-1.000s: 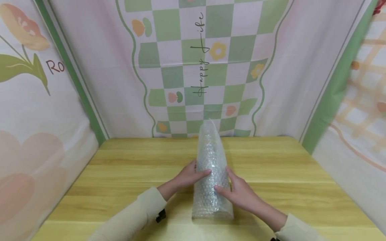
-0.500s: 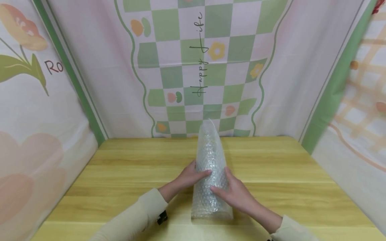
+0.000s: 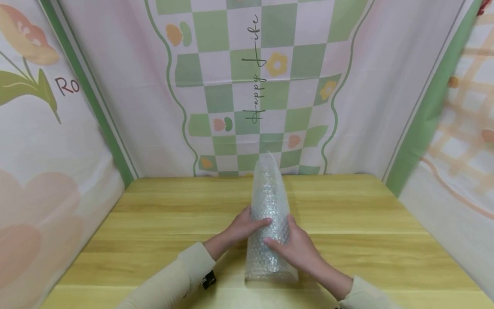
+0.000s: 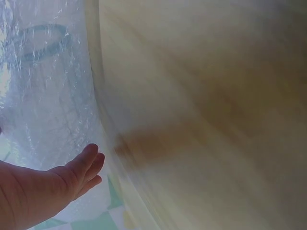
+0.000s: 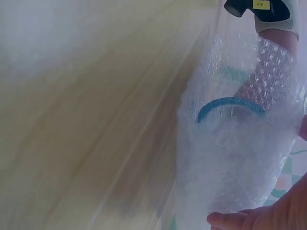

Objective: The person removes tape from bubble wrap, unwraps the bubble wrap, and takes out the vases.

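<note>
The bubble-wrapped bundle (image 3: 279,228) is gripped between the left hand (image 3: 244,225) and the right hand (image 3: 298,248), thumbs (image 3: 261,223) laid over its upper surface.

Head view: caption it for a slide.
Left hand and right hand hold a long, clear bubble-wrap bundle at a yellow wood-grain table.

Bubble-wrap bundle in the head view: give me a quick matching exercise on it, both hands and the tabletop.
Column one:
1. Bubble-wrap bundle
2. Left hand
3. Right hand
4. Tabletop

Column two:
A. Yellowish, wood-grained
B. At the bundle's right side
C. Translucent, between the hands
D. At the bundle's left side

Pairs: 1-C, 2-D, 3-B, 4-A.
</note>
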Demonstrator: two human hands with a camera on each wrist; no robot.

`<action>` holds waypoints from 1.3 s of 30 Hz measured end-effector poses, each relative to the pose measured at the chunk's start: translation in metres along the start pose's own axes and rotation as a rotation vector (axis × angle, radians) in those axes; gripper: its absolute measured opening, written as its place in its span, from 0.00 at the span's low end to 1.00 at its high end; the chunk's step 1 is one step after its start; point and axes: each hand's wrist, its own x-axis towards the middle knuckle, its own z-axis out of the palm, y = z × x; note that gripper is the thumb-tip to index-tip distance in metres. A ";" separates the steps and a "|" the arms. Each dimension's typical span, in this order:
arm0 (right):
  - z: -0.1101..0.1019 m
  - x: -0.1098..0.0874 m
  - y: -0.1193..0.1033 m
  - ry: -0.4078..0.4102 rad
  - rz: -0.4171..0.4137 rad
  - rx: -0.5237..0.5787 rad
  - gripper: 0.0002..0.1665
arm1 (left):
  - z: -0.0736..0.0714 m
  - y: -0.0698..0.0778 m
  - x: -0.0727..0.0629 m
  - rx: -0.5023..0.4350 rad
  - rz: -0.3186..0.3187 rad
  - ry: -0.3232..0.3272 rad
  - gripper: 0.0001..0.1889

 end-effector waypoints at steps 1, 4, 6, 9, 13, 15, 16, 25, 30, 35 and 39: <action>0.001 0.000 0.000 0.004 0.002 0.002 0.65 | 0.000 0.000 0.000 0.001 0.000 0.001 0.44; 0.002 0.001 0.000 0.009 0.010 0.000 0.66 | 0.000 0.000 0.001 0.014 -0.006 0.008 0.45; 0.003 0.001 0.000 0.008 0.015 -0.003 0.67 | 0.001 -0.001 0.001 0.021 -0.015 0.014 0.45; 0.003 0.002 0.001 0.001 0.019 -0.002 0.67 | 0.001 0.000 0.001 0.035 -0.022 0.020 0.45; 0.002 0.003 0.002 -0.005 0.020 -0.024 0.64 | 0.001 0.001 0.001 0.054 -0.036 0.032 0.45; 0.002 0.004 0.002 -0.007 0.024 -0.032 0.63 | 0.002 0.002 0.000 0.062 -0.046 0.036 0.46; 0.002 0.004 0.002 -0.007 0.027 -0.035 0.62 | 0.002 0.002 0.000 0.063 -0.048 0.038 0.46; 0.002 0.003 0.003 -0.001 0.044 0.002 0.58 | 0.002 0.002 0.000 0.062 -0.052 0.033 0.46; 0.002 0.004 0.005 0.005 0.026 -0.014 0.55 | 0.002 0.002 0.001 0.066 -0.051 0.025 0.46; 0.002 0.004 0.006 0.010 0.028 -0.010 0.54 | 0.002 0.003 0.001 0.067 -0.047 0.015 0.46; 0.002 0.005 0.005 0.007 0.047 0.017 0.54 | 0.002 0.003 0.002 0.065 -0.041 0.005 0.46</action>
